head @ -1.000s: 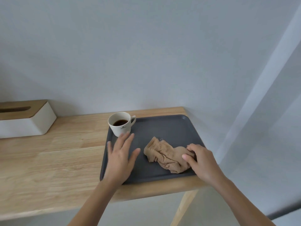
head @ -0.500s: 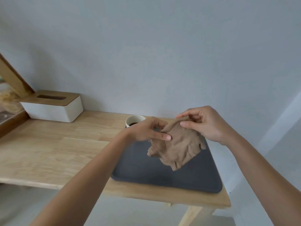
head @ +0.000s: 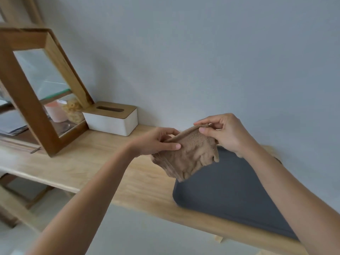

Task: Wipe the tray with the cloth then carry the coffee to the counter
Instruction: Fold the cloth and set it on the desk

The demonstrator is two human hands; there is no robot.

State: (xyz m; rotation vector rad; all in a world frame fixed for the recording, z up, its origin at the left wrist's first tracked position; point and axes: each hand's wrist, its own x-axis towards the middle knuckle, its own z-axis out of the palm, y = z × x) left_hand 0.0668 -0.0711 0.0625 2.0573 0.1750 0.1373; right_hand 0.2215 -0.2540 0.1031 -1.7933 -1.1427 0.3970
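From the head camera I see my left hand (head: 161, 142) and my right hand (head: 223, 132) both pinching the top edge of the tan cloth (head: 189, 155), which hangs in the air above the near-left part of the dark tray (head: 230, 190) — not touching it. The tray sits on the wooden table (head: 95, 162). The coffee is hidden, I'd guess behind the cloth and hands. I judge wiping hasn't begun; next I should bunch the cloth into one hand and press it down on the tray — steering clear of the cup.
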